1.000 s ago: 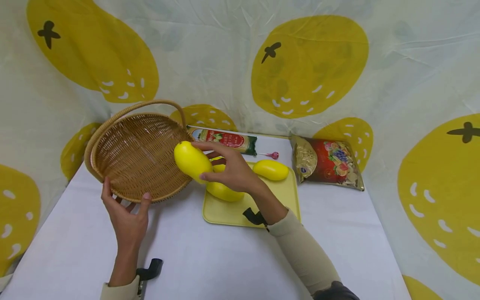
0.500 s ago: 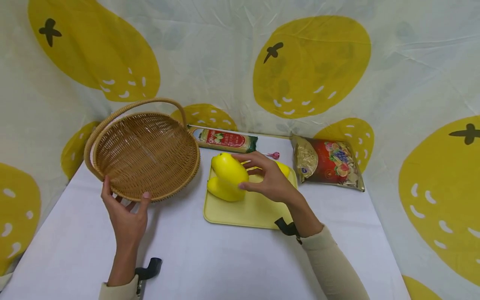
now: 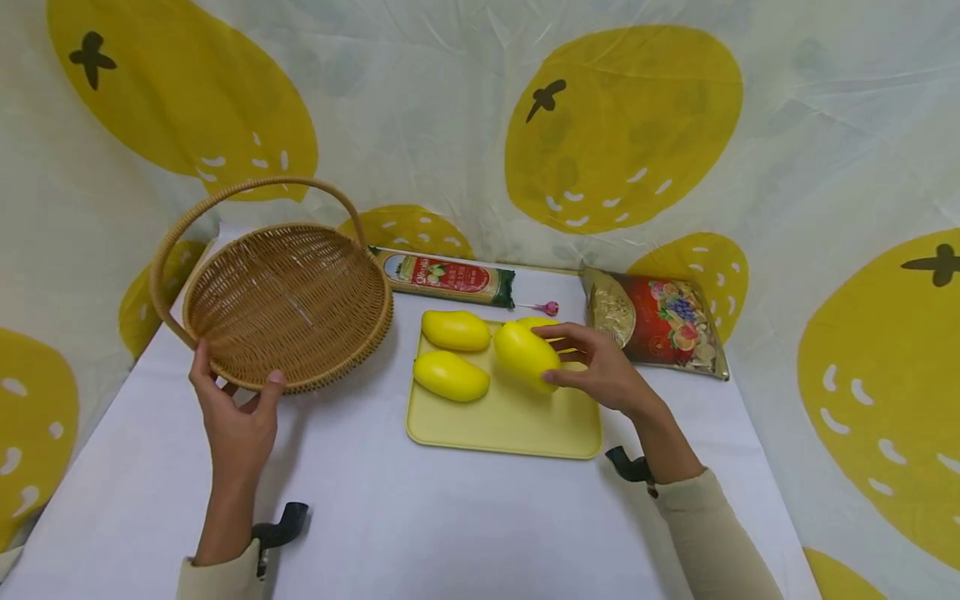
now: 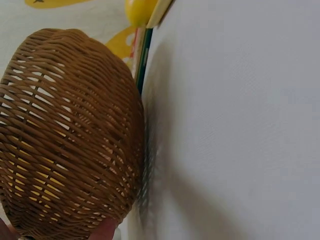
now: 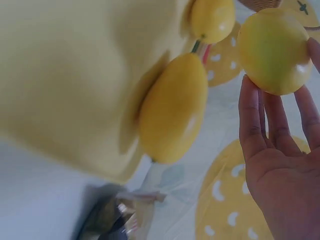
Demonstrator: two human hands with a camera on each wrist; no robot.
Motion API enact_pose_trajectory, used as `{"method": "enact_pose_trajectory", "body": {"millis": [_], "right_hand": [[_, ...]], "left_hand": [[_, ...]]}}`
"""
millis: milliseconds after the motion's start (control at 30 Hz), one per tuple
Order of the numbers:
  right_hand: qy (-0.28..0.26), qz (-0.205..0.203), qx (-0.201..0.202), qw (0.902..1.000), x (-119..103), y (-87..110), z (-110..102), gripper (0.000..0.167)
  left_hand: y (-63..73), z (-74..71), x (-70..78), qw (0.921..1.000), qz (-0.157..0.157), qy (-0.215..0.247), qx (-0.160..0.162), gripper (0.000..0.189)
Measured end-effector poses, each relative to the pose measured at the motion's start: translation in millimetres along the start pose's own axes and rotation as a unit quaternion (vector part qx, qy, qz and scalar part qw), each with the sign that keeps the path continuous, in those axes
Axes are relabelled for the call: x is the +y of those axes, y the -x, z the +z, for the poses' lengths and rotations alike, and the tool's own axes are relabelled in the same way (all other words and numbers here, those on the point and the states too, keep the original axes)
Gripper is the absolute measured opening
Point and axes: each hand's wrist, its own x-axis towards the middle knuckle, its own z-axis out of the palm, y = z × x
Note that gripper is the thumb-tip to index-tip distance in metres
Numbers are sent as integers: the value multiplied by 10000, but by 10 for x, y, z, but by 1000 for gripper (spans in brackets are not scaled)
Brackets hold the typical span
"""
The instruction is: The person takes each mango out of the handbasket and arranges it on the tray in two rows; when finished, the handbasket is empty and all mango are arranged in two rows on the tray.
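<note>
My left hand [image 3: 238,425] grips the near rim of a wicker basket [image 3: 292,308] with an arched handle. The basket is tilted so that its inside faces me, and I see nothing in it. In the left wrist view its woven underside [image 4: 70,135] fills the left part. A yellow mango [image 3: 527,354] is held by my right hand [image 3: 600,367] between thumb and fingers, above a pale yellow tray [image 3: 502,429]. The right wrist view shows the held mango [image 5: 274,52] apart from the tray. Two mangoes lie at the tray's left, and another, partly hidden, lies behind the held one.
Along the back of the white table lie a long red and green packet [image 3: 450,279] and a pink lollipop [image 3: 551,308]. A red and gold bag [image 3: 660,321] lies right of the tray. A fruit-print cloth [image 3: 435,125] hangs behind.
My right hand has carried the mango rightward from beside the basket to over the tray's right half. The basket has shifted slightly left in my left hand, its handle standing a little higher.
</note>
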Motion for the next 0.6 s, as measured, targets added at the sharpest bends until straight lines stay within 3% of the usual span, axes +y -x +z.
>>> {"method": "enact_pose_trajectory", "body": {"millis": [267,600], "right_hand": [[95,375,-119,9992,211,91,-37,55],[374,375,-383,9979,379,95,58,51]], "left_hand": [[-51,-70,11,9996,-171,-91,-182,97],[-60,-103,15,9984,-412,-319,-211,96]]}}
